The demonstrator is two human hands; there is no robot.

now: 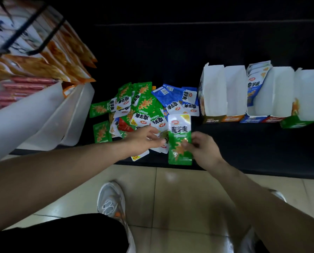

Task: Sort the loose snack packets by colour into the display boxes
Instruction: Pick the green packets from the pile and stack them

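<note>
On dark shelf (252,143), loose packets (143,106), tiled floor (179,189)

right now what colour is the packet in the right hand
Green, with a white top; the right hand pinches this packet. Clearest in the head view.

A floor of pale beige tiles (189,194) is seen in the near part of the scene. It is laid with thin dark grout lines and polished enough that a soft white glare is thrown back near its far edge. Beyond it a black shelf (252,143) is set, running from left to right, its front lip dark against the tiles. The back panel (189,42) behind is lost in shadow (little light reaches it). At the left, translucent white bins (48,117) are placed, filled with red sticks (28,84) and orange pouches (65,59). Black metal bars (49,30) are crossed above them. The whole is dimly lit.
</note>
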